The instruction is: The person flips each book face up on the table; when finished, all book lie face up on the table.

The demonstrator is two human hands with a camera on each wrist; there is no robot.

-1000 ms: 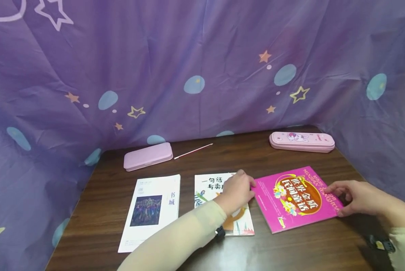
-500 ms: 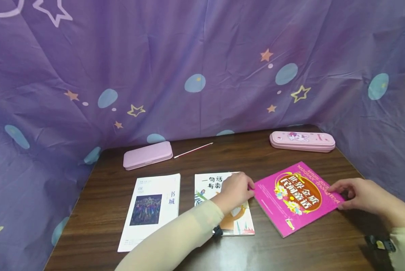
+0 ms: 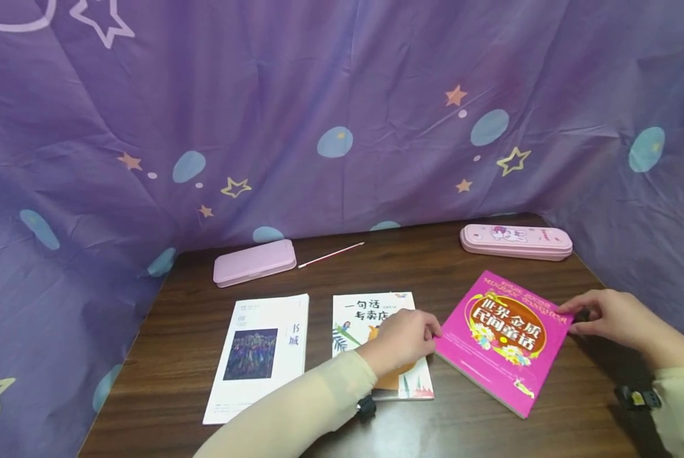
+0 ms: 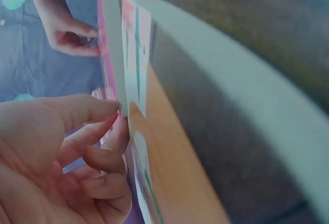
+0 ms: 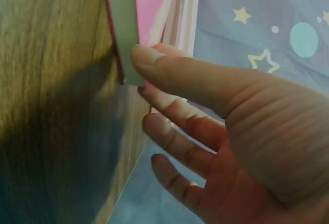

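A bright pink book (image 3: 467, 356) with a brown oval on its cover lies turned at an angle on the right of the table. My left hand (image 3: 401, 340) reaches across a white picture book (image 3: 418, 385) and pinches the pink book's left corner. Thumb and forefinger meet at that corner in the left wrist view, over the pink book's page edge (image 4: 115, 49). At the opposite corner, my right hand (image 3: 613, 318) holds the pink book. In the right wrist view its thumb (image 5: 146, 57) presses the page edge (image 5: 123, 23), with the other fingers loosely bent below.
A white book with a dark picture (image 3: 261, 397) lies on the left of the wooden table (image 3: 399, 432). Behind are a plain pink case (image 3: 254, 262), a thin stick (image 3: 331, 255) and a rabbit-print pencil case (image 3: 516, 243). A purple curtain (image 3: 296, 83) hangs around the table.
The pink book has turned clockwise between both hands, its near corner swinging right and toward the front edge. My left hand has come slightly nearer; my right hand has risen a little in view.
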